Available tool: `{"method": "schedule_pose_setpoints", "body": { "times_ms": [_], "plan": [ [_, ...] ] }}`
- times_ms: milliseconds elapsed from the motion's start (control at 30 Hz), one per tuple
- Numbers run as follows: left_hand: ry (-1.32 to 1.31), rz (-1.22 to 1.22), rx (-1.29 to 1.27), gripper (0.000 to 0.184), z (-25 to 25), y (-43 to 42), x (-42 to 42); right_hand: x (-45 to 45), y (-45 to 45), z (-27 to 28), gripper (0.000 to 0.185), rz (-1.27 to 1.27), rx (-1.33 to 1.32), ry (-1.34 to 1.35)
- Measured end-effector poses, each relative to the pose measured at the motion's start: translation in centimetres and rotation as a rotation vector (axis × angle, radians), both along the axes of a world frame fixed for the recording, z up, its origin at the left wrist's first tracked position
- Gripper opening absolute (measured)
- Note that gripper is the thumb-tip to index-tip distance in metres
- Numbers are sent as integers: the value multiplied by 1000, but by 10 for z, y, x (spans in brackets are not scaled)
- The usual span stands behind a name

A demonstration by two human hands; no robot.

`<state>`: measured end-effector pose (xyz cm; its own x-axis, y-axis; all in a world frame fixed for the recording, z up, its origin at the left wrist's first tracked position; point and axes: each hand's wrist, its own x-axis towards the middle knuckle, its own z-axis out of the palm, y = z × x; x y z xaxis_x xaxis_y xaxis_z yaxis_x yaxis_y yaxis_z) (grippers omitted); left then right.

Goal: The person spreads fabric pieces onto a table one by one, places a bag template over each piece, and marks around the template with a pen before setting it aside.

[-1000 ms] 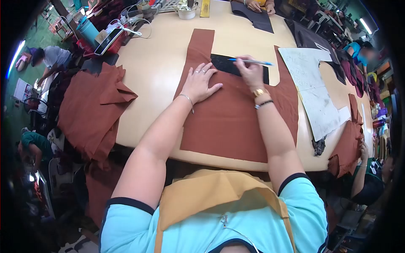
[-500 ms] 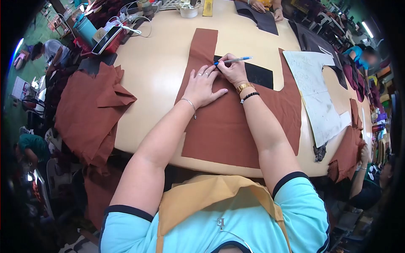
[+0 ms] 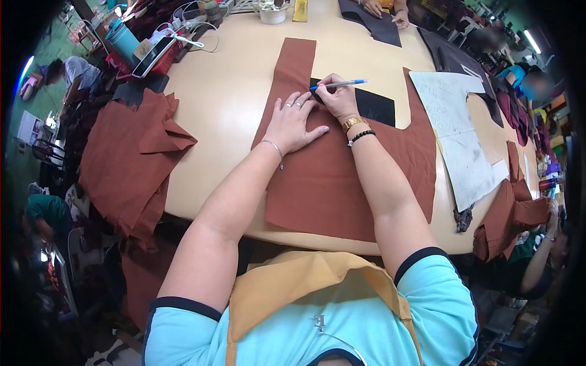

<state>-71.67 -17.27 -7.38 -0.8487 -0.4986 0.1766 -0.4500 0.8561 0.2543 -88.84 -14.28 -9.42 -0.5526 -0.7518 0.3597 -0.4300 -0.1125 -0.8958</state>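
A cut piece of rust-brown fabric (image 3: 323, 183) lies flat on the table in front of me. My left hand (image 3: 292, 125) rests on it with the fingers stretched out and the thumb apart. In my right hand (image 3: 337, 100) is a pen (image 3: 351, 82) with a blue tip, pinched near its point. The tip meets the inner edge of the fabric's upper strip, close to my left fingertips. Under my right hand, a dark flat piece (image 3: 375, 107) shows in the notch of the fabric; part of it is hidden.
Left of me is a pile of rust-brown fabric (image 3: 125, 165). A marked white pattern sheet (image 3: 448, 119) lies at right. At the back are a white bowl (image 3: 272, 14), a phone (image 3: 152, 57) and a yellow strip (image 3: 300, 10). A co-worker's hands (image 3: 400, 18) hold dark cloth opposite.
The pen has tilted slightly flatter, its tip staying in nearly the same place. At far right, a co-worker's hand has lifted some rust-brown fabric. My left hand has hardly moved.
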Motion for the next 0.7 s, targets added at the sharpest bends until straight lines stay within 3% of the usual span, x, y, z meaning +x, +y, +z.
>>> {"method": "schedule_pose_setpoints", "body": {
  "times_ms": [33,133,233,333,433,567,667,700],
  "plan": [
    [0,0,-2,69,0,0,0,2,1,2,14,41,13,-64],
    [15,8,-12,69,-2,-1,-1,-5,-7,-12,15,8,17,166],
    [22,7,-3,67,-4,-1,-1,-1,-2,-1,17,-29,95,118],
    [39,0,7,65,-4,-1,1,-13,-9,-15,16,-9,-11,-31],
    [52,6,0,63,-2,-2,0,-21,13,2,14,47,-114,-462],
    [76,16,-4,61,-5,0,-2,-65,78,9,15,-8,-200,-321],
    [77,19,-4,59,-1,3,-1,-112,146,14,9,-291,-120,-27],
    [71,20,-1,58,0,4,-1,-133,164,6,6,-358,-96,-50]
  ]
}}
